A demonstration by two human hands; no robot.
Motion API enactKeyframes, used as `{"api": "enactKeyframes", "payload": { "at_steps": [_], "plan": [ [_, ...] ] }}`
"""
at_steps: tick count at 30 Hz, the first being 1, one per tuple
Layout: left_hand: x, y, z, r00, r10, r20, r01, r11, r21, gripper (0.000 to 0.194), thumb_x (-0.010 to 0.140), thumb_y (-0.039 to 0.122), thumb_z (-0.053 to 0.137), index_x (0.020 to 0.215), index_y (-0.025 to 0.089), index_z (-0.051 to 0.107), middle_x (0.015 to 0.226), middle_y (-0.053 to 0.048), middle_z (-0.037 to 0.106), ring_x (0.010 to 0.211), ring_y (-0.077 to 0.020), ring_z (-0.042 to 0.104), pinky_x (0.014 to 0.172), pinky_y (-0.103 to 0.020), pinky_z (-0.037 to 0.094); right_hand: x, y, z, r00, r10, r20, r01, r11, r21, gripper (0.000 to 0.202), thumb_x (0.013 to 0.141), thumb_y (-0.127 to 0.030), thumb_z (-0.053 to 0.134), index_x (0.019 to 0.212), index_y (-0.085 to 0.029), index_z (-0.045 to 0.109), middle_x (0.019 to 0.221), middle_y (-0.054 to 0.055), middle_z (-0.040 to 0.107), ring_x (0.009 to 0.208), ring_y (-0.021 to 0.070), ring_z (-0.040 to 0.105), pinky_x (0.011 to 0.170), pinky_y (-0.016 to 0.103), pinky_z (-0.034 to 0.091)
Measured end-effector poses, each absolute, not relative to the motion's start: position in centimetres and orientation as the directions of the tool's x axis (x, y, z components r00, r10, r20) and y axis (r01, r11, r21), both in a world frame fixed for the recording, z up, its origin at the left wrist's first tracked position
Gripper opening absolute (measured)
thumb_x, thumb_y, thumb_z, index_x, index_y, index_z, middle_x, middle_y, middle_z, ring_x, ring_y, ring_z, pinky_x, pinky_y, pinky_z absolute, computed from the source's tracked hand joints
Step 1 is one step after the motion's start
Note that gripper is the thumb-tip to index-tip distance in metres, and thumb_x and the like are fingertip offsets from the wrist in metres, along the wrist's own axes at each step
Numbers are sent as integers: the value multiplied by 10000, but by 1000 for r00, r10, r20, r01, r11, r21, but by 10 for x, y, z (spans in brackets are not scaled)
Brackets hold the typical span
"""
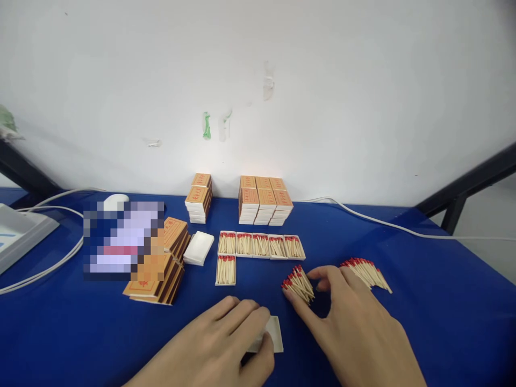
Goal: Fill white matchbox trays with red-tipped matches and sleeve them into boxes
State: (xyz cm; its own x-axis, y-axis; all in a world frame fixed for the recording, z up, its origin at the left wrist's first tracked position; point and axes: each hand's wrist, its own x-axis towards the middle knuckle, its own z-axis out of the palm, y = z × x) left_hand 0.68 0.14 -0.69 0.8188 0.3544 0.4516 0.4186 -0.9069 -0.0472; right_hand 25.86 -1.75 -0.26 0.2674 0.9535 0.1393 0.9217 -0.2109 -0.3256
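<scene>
Small bundle of matches (pixel 299 285) pinched between thumb and fingers of right hand (pixel 350 317), empty tray (pixel 276 334) held under curled fingers of left hand (pixel 237 336), filled trays (pixel 261 245) lined up beyond on blue table (pixel 435 301).

Both hands in view, backs up, wrists coming in from the bottom edge. Left hand (pixel 237 338): angled up and right, fingers bent and bunched, thumb curled in under them. Right hand (pixel 342 312): angled up and left, thumb and index stretched forward with their tips apart, other fingers partly hidden.
</scene>
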Motion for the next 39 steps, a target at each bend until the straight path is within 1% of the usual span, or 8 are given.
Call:
{"api": "enactKeyframes", "payload": {
  "at_steps": [6,14,19,23,26,29,34,39],
  "plan": [
    [7,1,-6,814,341,470,412,-910,-54,346,1206,92,437,1127,168,765,1145,-94,831,1021,-264,805,862,-385,669,274,-22,-11,146,983,111,900,-85,-428,352,1073,-654,612,1039,-334,757,1075,51,801,884,309,829,606,414,583],
    [9,4,-15,791,320,522,397,-917,-39,346,1214,95,437,1082,172,747,1112,-97,819,1001,-267,799,846,-384,668,298,-21,-7,-31,999,-18,815,15,-579,299,1159,-612,596,1175,-349,735,1231,16,768,981,234,798,849,386,652],
    [7,3,-11,802,338,493,402,-915,-27,300,1207,99,468,1121,172,746,1103,-93,811,1026,-259,790,898,-377,669,301,-11,4,-127,990,-59,839,75,-539,213,1128,-528,687,1224,-343,733,1267,20,754,1004,243,785,863,388,633],
    [6,0,-6,820,360,446,407,-913,-11,277,1177,61,496,1174,162,754,1174,-108,829,1057,-273,805,935,-402,678,298,2,14,-210,971,-112,828,116,-549,172,1134,-475,691,1161,-311,733,1213,27,745,987,238,764,874,390,610],
    [5,-3,-6,810,393,436,419,-907,39,313,1213,92,454,1294,159,750,1236,-96,841,1102,-273,818,984,-412,683,299,13,19,-278,949,-150,802,143,-580,189,1156,-465,666,1102,-302,743,1143,19,736,930,215,742,842,367,590],
    [7,-5,-7,767,453,455,471,-879,80,355,1262,148,403,1419,168,721,1327,-62,847,1171,-261,828,1039,-410,675,302,22,22,-346,922,-172,780,181,-599,83,1123,-392,736,1126,-316,770,1156,3,729,906,189,705,831,332,566],
    [12,-4,-9,724,458,515,487,-869,88,321,1242,114,429,1424,136,693,1239,-61,870,1037,-266,864,885,-411,708,305,26,21,-410,886,-216,711,162,-684,63,1125,-397,771,1150,-339,769,1162,-28,712,905,169,643,798,302,516],
    [12,-1,-6,726,470,503,515,-855,55,323,1231,109,451,1452,135,686,1282,-78,870,1048,-299,871,899,-447,712,307,22,16,-432,873,-228,668,140,-731,82,1142,-425,764,1155,-344,767,1176,-36,696,933,163,626,820,300,502]
  ]
}}
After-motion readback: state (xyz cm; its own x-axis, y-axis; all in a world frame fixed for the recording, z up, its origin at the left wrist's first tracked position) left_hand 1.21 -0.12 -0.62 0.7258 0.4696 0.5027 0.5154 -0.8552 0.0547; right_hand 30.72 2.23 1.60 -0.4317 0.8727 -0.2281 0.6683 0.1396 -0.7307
